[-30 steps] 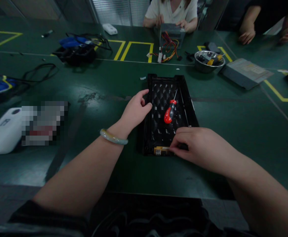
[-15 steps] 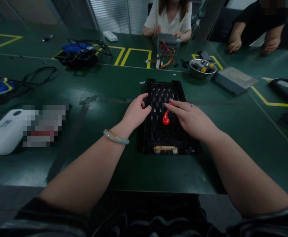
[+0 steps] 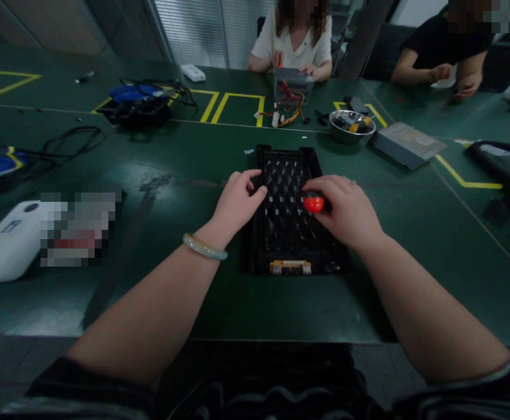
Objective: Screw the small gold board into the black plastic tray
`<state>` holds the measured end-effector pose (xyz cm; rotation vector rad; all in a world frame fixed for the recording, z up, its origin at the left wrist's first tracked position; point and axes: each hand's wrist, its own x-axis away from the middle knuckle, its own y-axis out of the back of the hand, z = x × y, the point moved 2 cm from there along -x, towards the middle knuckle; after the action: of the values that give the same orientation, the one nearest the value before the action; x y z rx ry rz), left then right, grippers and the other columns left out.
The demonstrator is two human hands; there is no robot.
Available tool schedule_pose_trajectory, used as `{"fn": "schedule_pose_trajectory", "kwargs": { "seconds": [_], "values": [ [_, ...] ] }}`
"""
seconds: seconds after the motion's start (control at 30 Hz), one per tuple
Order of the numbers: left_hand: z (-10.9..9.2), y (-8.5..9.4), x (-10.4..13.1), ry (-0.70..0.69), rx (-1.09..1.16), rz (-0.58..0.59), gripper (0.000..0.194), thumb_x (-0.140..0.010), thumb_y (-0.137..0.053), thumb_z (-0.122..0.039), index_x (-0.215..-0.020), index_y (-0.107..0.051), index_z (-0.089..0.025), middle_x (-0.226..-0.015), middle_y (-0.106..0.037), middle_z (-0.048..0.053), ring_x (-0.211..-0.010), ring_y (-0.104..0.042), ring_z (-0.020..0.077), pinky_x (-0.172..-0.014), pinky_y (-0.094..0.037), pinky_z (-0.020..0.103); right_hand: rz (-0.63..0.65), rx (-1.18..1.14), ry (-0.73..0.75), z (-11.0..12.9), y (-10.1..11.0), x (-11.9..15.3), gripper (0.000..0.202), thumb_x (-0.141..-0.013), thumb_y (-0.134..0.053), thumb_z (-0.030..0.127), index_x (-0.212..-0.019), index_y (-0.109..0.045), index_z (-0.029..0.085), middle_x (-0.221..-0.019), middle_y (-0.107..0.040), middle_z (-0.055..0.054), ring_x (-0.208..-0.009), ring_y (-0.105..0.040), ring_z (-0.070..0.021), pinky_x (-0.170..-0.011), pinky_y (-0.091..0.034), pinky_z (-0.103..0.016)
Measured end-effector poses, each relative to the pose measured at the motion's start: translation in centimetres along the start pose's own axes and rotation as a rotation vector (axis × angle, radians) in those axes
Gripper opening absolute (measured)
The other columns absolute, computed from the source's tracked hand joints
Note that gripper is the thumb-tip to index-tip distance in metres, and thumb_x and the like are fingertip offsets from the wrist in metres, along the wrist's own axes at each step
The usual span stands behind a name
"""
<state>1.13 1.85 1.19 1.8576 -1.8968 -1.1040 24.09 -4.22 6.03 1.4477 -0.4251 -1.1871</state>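
A black plastic casing (image 3: 287, 227) with a quilted-looking inner surface lies on the table in front of me. At its near end sits a yellow-edged circuit board (image 3: 290, 267) with connectors. My left hand (image 3: 240, 199) grips the casing's left rim, thumb and index finger curved over it. Above the casing's right side, my right hand (image 3: 344, 207) is closed around a screwdriver (image 3: 313, 202). Only the rounded end of its red and black handle shows; the shaft is hidden.
A metal bowl of tools (image 3: 351, 127) and a grey metal box (image 3: 407, 144) stand to the back right. Across the table a person handles a metal unit (image 3: 294, 87) with coloured wires. A white device (image 3: 16, 239) lies left; blue cabled gear (image 3: 136, 99) sits farther back.
My right hand has closed around the screwdriver handle, which lay under its outstretched fingers, and has turned its end up and rightward. My left hand stays at the rim.
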Motion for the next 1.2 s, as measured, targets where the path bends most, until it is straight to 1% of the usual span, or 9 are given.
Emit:
{"fn": "schedule_pose_trajectory", "kwargs": {
  "seconds": [0.07,0.13,0.27,0.43,0.7,0.87,0.93,1.07,1.2],
  "values": [
    [-1.2,0.4,0.4,-0.098,-0.016,-0.001,0.023,-0.088,-0.062,-0.029,-0.109,-0.069,-0.021,-0.099,-0.057,0.004,-0.087,-0.055,0.0155,-0.08,-0.047,0.031,-0.253,-0.129,-0.14,-0.8,0.4,0.4,0.03,-0.092,-0.058,0.027,-0.121,-0.053,0.023,-0.121,-0.062,-0.009,-0.111,-0.06,-0.0261,-0.095,-0.049,-0.044],
    [-2.7,0.6,1.0,-0.202,-0.024,0.083,0.015,-0.089,-0.061,-0.029,-0.098,-0.071,-0.021,-0.097,-0.06,0.004,-0.086,-0.057,0.0155,-0.081,-0.046,0.032,-0.494,-0.238,-0.27,-1.8,0.2,0.8,0.034,-0.094,-0.056,0.036,-0.124,-0.046,0.024,-0.12,-0.06,-0.011,-0.105,-0.063,-0.025,-0.089,-0.053,-0.042],
    [-5.3,0.4,2.2,-0.389,-0.165,0.294,0.017,-0.092,-0.06,-0.033,-0.099,-0.073,-0.025,-0.097,-0.067,0.003,-0.096,-0.058,0.0209,-0.089,-0.04,0.039,-0.728,-0.399,-0.374,-3.2,-1.3,1.0,0.038,-0.095,-0.05,0.045,-0.124,-0.036,0.025,-0.111,-0.056,-0.01,-0.095,-0.065,-0.0234,-0.08,-0.057,-0.041],
    [-6.2,0.3,3.2,-0.459,-0.219,0.374,0.022,-0.095,-0.056,-0.032,-0.107,-0.073,-0.026,-0.101,-0.07,0.003,-0.097,-0.06,0.0208,-0.089,-0.039,0.037,-0.651,-0.34,-0.386,-2.8,-2.3,0.8,0.039,-0.095,-0.049,0.046,-0.125,-0.037,0.024,-0.107,-0.056,-0.009,-0.092,-0.064,-0.0223,-0.079,-0.056,-0.04],
    [-6.5,0.1,2.4,-0.374,-0.222,0.377,0.024,-0.093,-0.056,-0.031,-0.108,-0.074,-0.024,-0.099,-0.073,0.003,-0.092,-0.064,0.0188,-0.084,-0.045,0.033,-0.484,-0.324,-0.283,-1.5,-1.2,1.2,0.03,-0.093,-0.052,0.042,-0.114,-0.05,0.021,-0.111,-0.058,-0.013,-0.089,-0.061,-0.0229,-0.08,-0.055,-0.042],
    [-7.8,-1.8,0.8,-0.386,-0.347,0.486,0.027,-0.09,-0.059,-0.034,-0.111,-0.073,-0.024,-0.108,-0.074,0.005,-0.097,-0.067,0.0242,-0.083,-0.048,0.036,-0.491,-0.319,-0.28,-1.7,-1.2,1.1,0.029,-0.093,-0.051,0.041,-0.115,-0.049,0.021,-0.108,-0.059,-0.012,-0.088,-0.062,-0.0235,-0.082,-0.055,-0.044],
    [-8.2,-2.5,0.1,-0.357,-0.371,0.464,0.03,-0.088,-0.061,-0.037,-0.113,-0.072,-0.025,-0.107,-0.074,0.006,-0.097,-0.067,0.0257,-0.08,-0.049,0.037,-0.501,-0.311,-0.283,-1.8,-1.2,1.1,0.028,-0.093,-0.05,0.039,-0.115,-0.049,0.021,-0.106,-0.059,-0.012,-0.087,-0.062,-0.023,-0.081,-0.055,-0.044],
    [-8.4,-3.6,-0.8,-0.306,-0.389,0.497,0.022,-0.082,-0.067,-0.034,-0.101,-0.076,-0.026,-0.095,-0.074,0.004,-0.087,-0.068,0.0245,-0.069,-0.048,0.033,-0.52,-0.321,-0.256,-1.7,-1.2,1.0,0.024,-0.094,-0.05,0.035,-0.113,-0.049,0.02,-0.104,-0.059,-0.011,-0.085,-0.062,-0.021,-0.078,-0.055,-0.04],
    [-8.1,-3.9,-1.2,-0.297,-0.395,0.532,0.015,-0.082,-0.066,-0.029,-0.093,-0.076,-0.024,-0.089,-0.073,0.004,-0.082,-0.067,0.023,-0.068,-0.047,0.032,-0.518,-0.329,-0.268,-1.8,-1.2,1.0,0.024,-0.094,-0.05,0.036,-0.113,-0.048,0.02,-0.105,-0.059,-0.011,-0.084,-0.062,-0.0204,-0.077,-0.055,-0.038]
  ]
}}
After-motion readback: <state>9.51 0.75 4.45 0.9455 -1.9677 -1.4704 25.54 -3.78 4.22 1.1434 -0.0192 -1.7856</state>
